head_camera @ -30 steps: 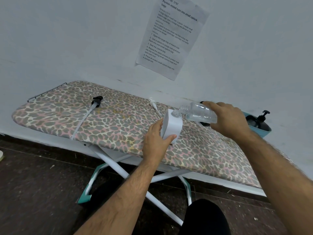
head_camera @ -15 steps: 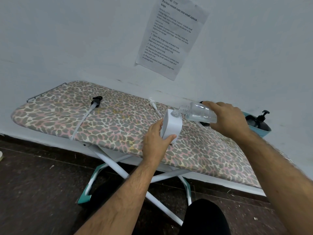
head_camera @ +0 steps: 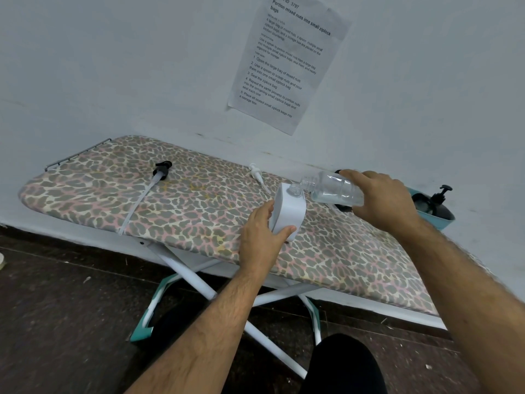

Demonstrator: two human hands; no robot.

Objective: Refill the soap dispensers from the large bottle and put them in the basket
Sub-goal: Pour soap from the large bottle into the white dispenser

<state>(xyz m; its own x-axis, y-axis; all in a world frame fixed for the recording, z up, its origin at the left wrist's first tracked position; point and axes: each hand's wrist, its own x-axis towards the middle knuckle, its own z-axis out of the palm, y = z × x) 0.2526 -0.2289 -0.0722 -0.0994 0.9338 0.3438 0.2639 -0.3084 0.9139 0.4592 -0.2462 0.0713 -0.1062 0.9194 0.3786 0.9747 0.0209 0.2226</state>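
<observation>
A white soap dispenser (head_camera: 289, 213) without its pump stands on the leopard-print ironing board (head_camera: 199, 206), and my left hand (head_camera: 262, 240) grips its lower side. My right hand (head_camera: 380, 200) grips a clear plastic bottle (head_camera: 332, 189), tipped nearly flat with its open mouth just above the dispenser's neck. Some clear liquid lies in the bottle's low side. A teal basket (head_camera: 439, 223) at the board's far right holds a black pump dispenser (head_camera: 437, 203).
A black pump head with a long white tube (head_camera: 159, 177) lies on the board's left part. A white pump head (head_camera: 257, 174) lies near the wall behind the dispenser. A printed sheet (head_camera: 287, 58) hangs on the wall. A dark object (head_camera: 342, 207) sits partly hidden under the bottle.
Hardly anything differs: both hands hold the same pose, with the bottle still tipped over the dispenser's neck.
</observation>
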